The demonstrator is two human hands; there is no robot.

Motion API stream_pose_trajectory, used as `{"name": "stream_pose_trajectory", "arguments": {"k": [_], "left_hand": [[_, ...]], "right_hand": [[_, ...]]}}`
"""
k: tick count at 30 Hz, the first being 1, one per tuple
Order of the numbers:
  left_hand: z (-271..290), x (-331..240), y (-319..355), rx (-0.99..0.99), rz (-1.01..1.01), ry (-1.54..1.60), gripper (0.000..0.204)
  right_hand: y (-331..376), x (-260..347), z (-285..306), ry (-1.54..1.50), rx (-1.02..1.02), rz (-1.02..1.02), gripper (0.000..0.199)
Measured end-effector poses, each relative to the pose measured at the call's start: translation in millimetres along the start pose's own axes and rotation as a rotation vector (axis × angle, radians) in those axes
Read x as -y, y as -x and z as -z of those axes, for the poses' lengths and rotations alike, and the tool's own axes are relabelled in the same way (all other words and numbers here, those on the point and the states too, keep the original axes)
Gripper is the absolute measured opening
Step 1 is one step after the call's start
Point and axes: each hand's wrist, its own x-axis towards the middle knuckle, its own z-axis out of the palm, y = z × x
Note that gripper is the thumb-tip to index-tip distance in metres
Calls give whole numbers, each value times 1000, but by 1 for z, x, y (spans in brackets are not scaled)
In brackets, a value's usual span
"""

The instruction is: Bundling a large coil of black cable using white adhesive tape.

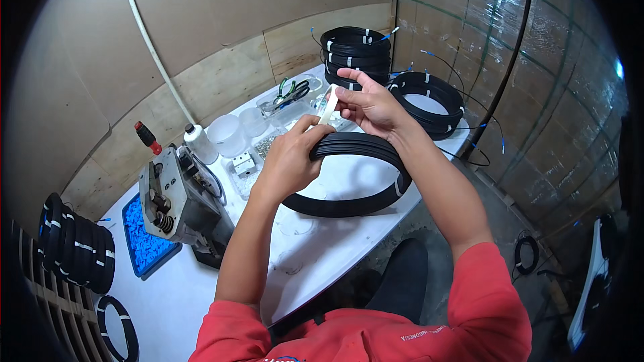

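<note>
Coil [362, 144] could loosen if left hand [292, 154], fingers curled round it, slackens while right hand [377, 107] pinches white strip [328, 104] above it.

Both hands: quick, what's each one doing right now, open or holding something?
Left hand: closed, holding the black cable coil.
Right hand: holding the upper end of a white strip.

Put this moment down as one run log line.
left hand: gripping black cable coil | right hand: pinching white tape strip | strip: between both hands | coil: over white table
</note>
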Motion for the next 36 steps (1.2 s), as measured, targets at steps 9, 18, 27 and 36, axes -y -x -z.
{"name": "stream_pose_trajectory", "arguments": {"k": [9, 18, 27, 36], "left_hand": [[-1, -3, 2, -23, 2, -2, 38], [-3, -4, 4, -37, 21, -35, 40], [-6, -3, 8, -59, -61, -143, 42], [-6, -7, 6, -43, -45, -157, 39]], "right_hand": [[4, 1, -2, 28, 36, -60, 50], [8, 1, -12, 221, -31, -23, 30], [19, 0, -22, 748, 48, 346, 18], [23, 4, -25, 850, 56, 352, 13]]}}
